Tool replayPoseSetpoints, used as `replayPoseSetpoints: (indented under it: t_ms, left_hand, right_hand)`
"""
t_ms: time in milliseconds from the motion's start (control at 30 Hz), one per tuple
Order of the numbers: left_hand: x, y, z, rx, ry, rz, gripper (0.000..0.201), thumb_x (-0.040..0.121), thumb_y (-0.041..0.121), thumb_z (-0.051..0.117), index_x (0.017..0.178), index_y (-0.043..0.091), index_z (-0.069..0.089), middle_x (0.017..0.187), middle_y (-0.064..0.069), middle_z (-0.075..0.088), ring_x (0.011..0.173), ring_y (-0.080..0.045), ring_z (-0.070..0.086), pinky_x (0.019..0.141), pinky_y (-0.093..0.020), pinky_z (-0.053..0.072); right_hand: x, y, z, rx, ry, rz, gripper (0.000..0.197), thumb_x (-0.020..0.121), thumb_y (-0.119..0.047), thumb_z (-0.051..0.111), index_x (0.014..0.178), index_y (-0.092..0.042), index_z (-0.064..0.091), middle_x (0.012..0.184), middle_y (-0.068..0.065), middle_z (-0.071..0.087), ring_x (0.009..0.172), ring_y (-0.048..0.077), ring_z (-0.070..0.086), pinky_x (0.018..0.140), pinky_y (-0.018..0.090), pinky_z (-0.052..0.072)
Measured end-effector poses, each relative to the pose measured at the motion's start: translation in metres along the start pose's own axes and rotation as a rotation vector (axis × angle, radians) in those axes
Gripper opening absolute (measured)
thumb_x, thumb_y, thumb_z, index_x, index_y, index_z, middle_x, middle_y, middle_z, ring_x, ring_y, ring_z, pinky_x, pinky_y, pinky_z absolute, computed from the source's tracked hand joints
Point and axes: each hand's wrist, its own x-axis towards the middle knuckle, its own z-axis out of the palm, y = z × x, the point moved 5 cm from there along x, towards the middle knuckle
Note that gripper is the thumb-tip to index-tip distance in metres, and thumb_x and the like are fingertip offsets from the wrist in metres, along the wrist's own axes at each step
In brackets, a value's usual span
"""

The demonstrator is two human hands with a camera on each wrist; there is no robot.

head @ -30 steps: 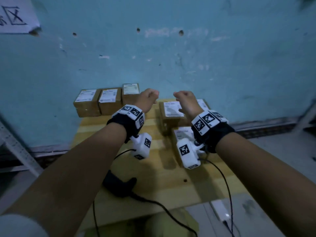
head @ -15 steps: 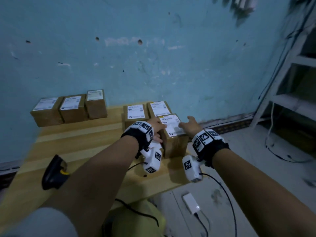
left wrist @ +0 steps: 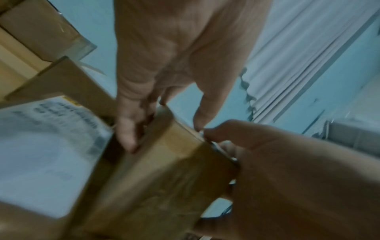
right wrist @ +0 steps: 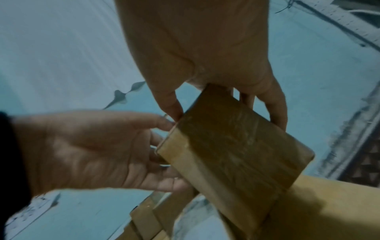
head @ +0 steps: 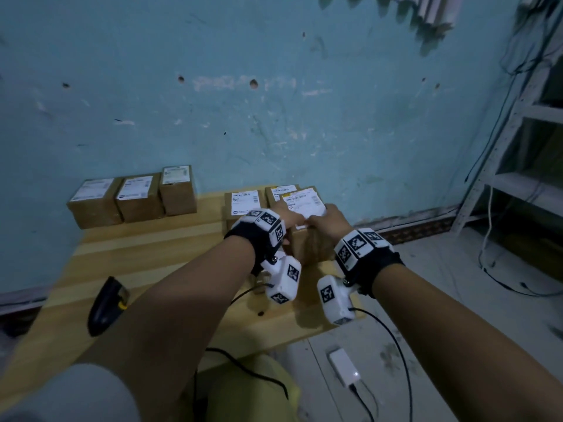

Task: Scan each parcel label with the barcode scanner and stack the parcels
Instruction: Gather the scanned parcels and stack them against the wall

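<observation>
A brown parcel (head: 307,245) with a white label (head: 304,204) is at the right end of the wooden table (head: 158,257). My left hand (head: 289,219) grips its left side and my right hand (head: 324,219) grips its right side. The wrist views show the parcel (left wrist: 164,170) (right wrist: 236,146) tilted, thumbs on its top edge and fingers down its sides. Two labelled parcels (head: 243,205) (head: 278,190) stand just behind it. The black and yellow barcode scanner (head: 106,306) lies at the table's front left, untouched.
Three more labelled parcels (head: 94,202) (head: 138,197) (head: 178,190) line the blue wall at back left. A white power adapter (head: 344,367) and cables lie on the floor to the right. A metal shelf (head: 518,178) stands at far right.
Both hands came down from closed fists in the air onto the front right parcel and now grip it. The view has swung right.
</observation>
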Motion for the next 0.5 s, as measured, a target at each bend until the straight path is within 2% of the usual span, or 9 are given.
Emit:
replayPoseSetpoints:
  t_ms: [100, 167, 200, 267, 300, 333, 400, 433, 500]
  left_hand:
    - [-0.008, 0.013, -0.027, 0.041, 0.141, 0.067, 0.046, 0.088, 0.017, 0.056, 0.128, -0.003, 0.047, 0.126, -0.019, 0.058, 0.111, -0.035, 0.061, 0.091, -0.045, 0.053]
    - [-0.016, 0.018, -0.048, 0.046, 0.176, 0.090, 0.043, 0.089, 0.013, 0.053, 0.129, -0.002, 0.049, 0.131, -0.018, 0.056, 0.119, -0.032, 0.056, 0.100, -0.039, 0.048]
    - [-0.021, 0.020, -0.060, 0.029, 0.178, 0.095, 0.040, 0.091, 0.011, 0.051, 0.130, 0.000, 0.050, 0.134, -0.016, 0.054, 0.123, -0.029, 0.054, 0.102, -0.034, 0.045]
    - [-0.030, 0.015, -0.082, 0.009, 0.192, 0.105, 0.038, 0.093, 0.009, 0.048, 0.129, 0.001, 0.052, 0.136, -0.014, 0.053, 0.124, -0.026, 0.053, 0.096, -0.028, 0.044]
    - [-0.032, 0.009, -0.093, 0.014, 0.212, 0.096, 0.037, 0.093, 0.010, 0.049, 0.128, -0.001, 0.052, 0.135, -0.015, 0.054, 0.121, -0.027, 0.055, 0.091, -0.027, 0.045]
    - [-0.035, 0.002, -0.104, 0.014, 0.244, 0.080, 0.038, 0.092, 0.012, 0.050, 0.127, -0.003, 0.052, 0.132, -0.017, 0.056, 0.115, -0.028, 0.058, 0.086, -0.029, 0.047]
    - [-0.038, -0.014, -0.121, -0.042, 0.254, 0.041, 0.035, 0.090, 0.011, 0.053, 0.122, -0.002, 0.056, 0.127, -0.019, 0.059, 0.100, -0.024, 0.060, 0.080, -0.030, 0.046]
    - [-0.041, -0.021, -0.130, -0.078, 0.256, 0.032, 0.034, 0.088, 0.011, 0.054, 0.120, 0.000, 0.058, 0.124, -0.019, 0.060, 0.098, -0.023, 0.059, 0.078, -0.029, 0.044]
    - [-0.051, -0.038, -0.148, -0.109, 0.269, -0.022, 0.037, 0.079, 0.020, 0.060, 0.113, 0.005, 0.059, 0.118, -0.017, 0.061, 0.101, -0.026, 0.059, 0.081, -0.029, 0.045]
  right_hand:
    - [-0.012, -0.031, 0.002, 0.027, 0.054, -0.074, 0.099, 0.037, -0.056, 0.050, 0.124, -0.008, 0.058, 0.124, 0.019, 0.061, 0.114, 0.032, 0.060, 0.098, 0.045, 0.048]
    - [-0.021, -0.055, 0.008, 0.066, 0.056, -0.111, 0.102, 0.035, -0.059, 0.047, 0.122, -0.007, 0.059, 0.122, 0.019, 0.062, 0.112, 0.033, 0.061, 0.096, 0.045, 0.049]
    - [-0.025, -0.066, 0.014, 0.061, 0.045, -0.127, 0.097, 0.041, -0.058, 0.051, 0.121, -0.006, 0.060, 0.122, 0.019, 0.063, 0.112, 0.033, 0.061, 0.096, 0.044, 0.049]
    - [-0.041, -0.091, 0.026, 0.039, 0.026, -0.157, 0.086, 0.053, -0.057, 0.055, 0.123, -0.007, 0.059, 0.125, 0.019, 0.062, 0.113, 0.033, 0.060, 0.096, 0.041, 0.049]
    - [-0.048, -0.102, 0.032, 0.034, 0.025, -0.163, 0.088, 0.053, -0.058, 0.053, 0.124, -0.008, 0.058, 0.126, 0.018, 0.061, 0.114, 0.033, 0.059, 0.097, 0.041, 0.048]
    - [-0.054, -0.111, 0.038, 0.020, 0.024, -0.163, 0.089, 0.054, -0.059, 0.052, 0.127, -0.008, 0.055, 0.129, 0.018, 0.059, 0.117, 0.033, 0.057, 0.099, 0.042, 0.046]
    - [-0.063, -0.125, 0.053, 0.005, 0.010, -0.158, 0.078, 0.069, -0.053, 0.056, 0.131, -0.007, 0.049, 0.134, 0.018, 0.054, 0.123, 0.035, 0.052, 0.104, 0.042, 0.041]
    - [-0.065, -0.131, 0.061, 0.010, -0.004, -0.160, 0.071, 0.076, -0.049, 0.057, 0.132, -0.006, 0.047, 0.135, 0.019, 0.052, 0.124, 0.035, 0.050, 0.105, 0.042, 0.040]
    - [-0.072, -0.144, 0.080, 0.021, -0.036, -0.181, 0.075, 0.073, -0.051, 0.057, 0.131, -0.006, 0.048, 0.133, 0.019, 0.053, 0.122, 0.034, 0.052, 0.103, 0.042, 0.042]
